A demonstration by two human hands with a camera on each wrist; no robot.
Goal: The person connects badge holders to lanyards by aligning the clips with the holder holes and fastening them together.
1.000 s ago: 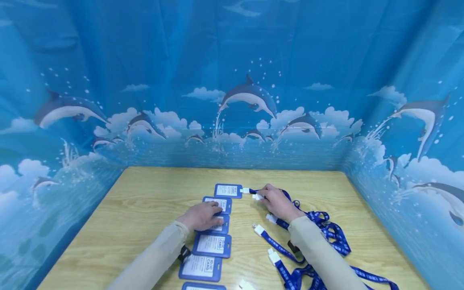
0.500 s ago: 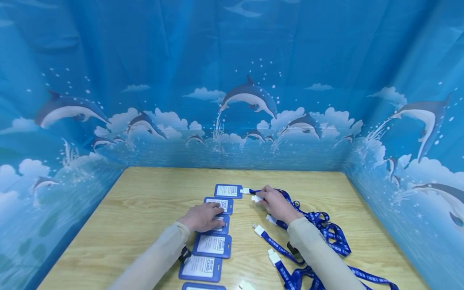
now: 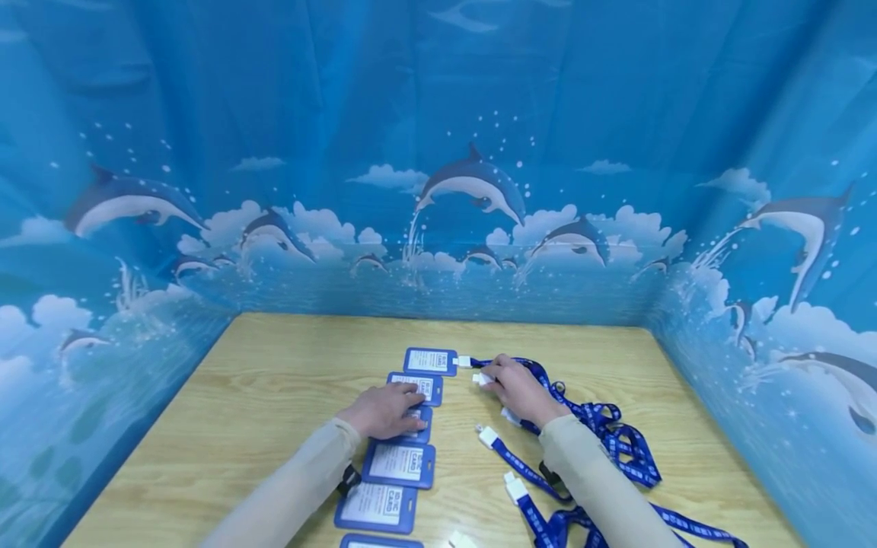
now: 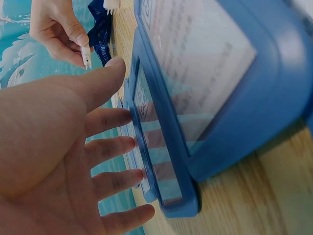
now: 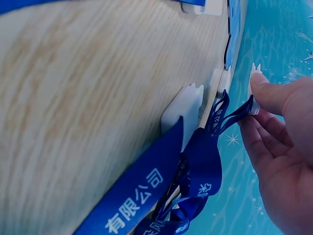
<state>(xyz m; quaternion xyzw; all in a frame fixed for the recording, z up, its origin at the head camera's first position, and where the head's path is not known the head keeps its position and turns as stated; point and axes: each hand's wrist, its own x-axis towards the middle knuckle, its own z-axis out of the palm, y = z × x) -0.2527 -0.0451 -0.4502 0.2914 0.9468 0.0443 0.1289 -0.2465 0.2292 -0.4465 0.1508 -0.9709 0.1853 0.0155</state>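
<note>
Compared with one second earlier, the right grip (image 3: 524, 390) lies slightly nearer and farther left with its white clip (image 3: 481, 378), and the second-farthest badge holder (image 3: 433, 390) sits a little to the right. Nearest on the surface (image 3: 294, 365), the front holders (image 3: 373, 508) form a column beside loose lanyards (image 3: 633, 449); these straps look soft, light and prone to tangle, so each is best taken by its stiff end piece. Farther on, the left grip (image 3: 384, 411) spreads its fingers over the second- and third-farthest holders; how firmly it presses cannot be told. Such holders appear thin, stiff and likely to slide, best held by the frame, clear of the window. Opposite, the right grip pinches the white clip between thumb and fingers; its prongs, perhaps fragile, stand apart from the slotted holder end. Beyond, the farthest holder (image 3: 429, 361) appears joined to its strap, before a dolphin curtain (image 3: 438, 281).
</note>
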